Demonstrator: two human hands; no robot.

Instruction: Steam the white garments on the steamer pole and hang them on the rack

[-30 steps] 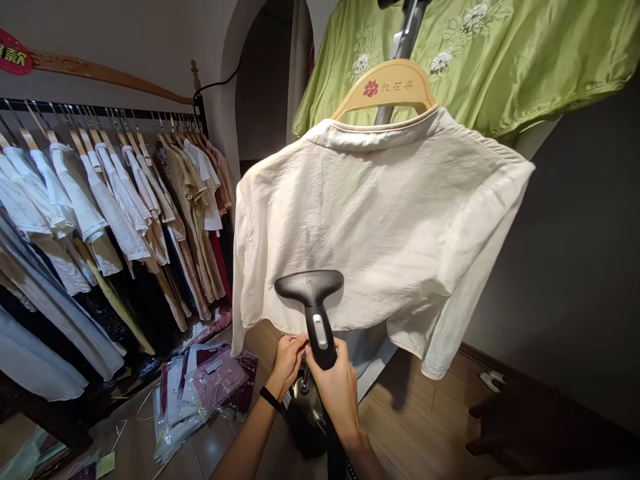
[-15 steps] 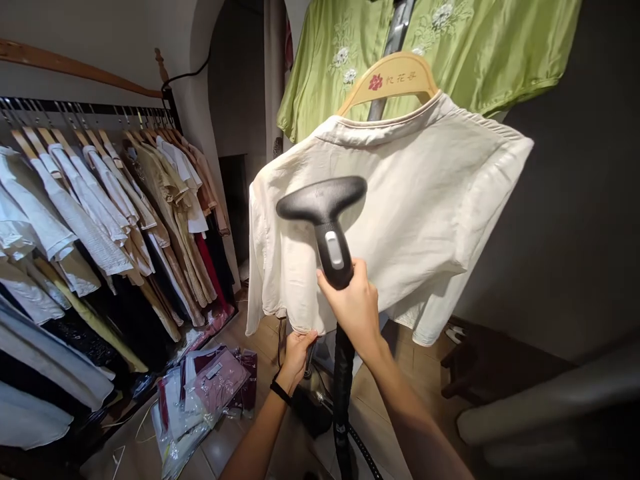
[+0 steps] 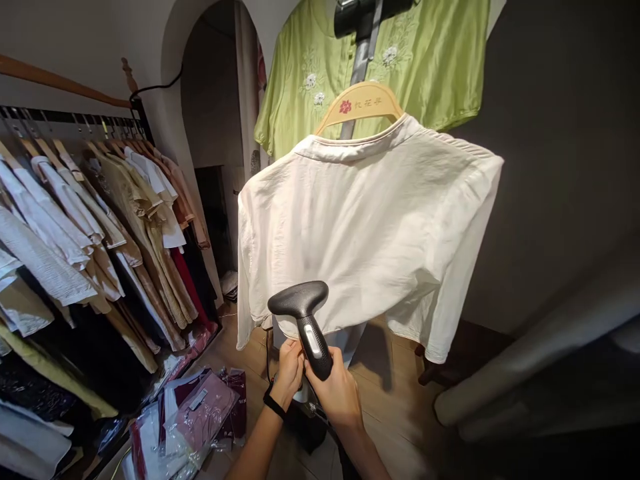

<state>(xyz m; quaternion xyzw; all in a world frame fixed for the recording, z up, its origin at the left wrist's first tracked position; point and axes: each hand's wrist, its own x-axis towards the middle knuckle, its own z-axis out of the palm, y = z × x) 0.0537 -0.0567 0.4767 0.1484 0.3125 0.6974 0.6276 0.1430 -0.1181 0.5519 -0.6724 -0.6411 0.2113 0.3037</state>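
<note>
Steamer [image 3: 299,300] is positioned at the lower back of the white blouse [image 3: 360,227], suspended from a tan hanger [image 3: 360,105]. Right hand [image 3: 341,397] encloses the steamer's handle; left hand [image 3: 289,370] pinches the blouse's hem.

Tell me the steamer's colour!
The steamer is black with a silvery button, clearest in the head view.

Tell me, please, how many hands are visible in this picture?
2. The left hand holds the bottom edge of the white shirt; the right hand holds the black steamer.
</note>
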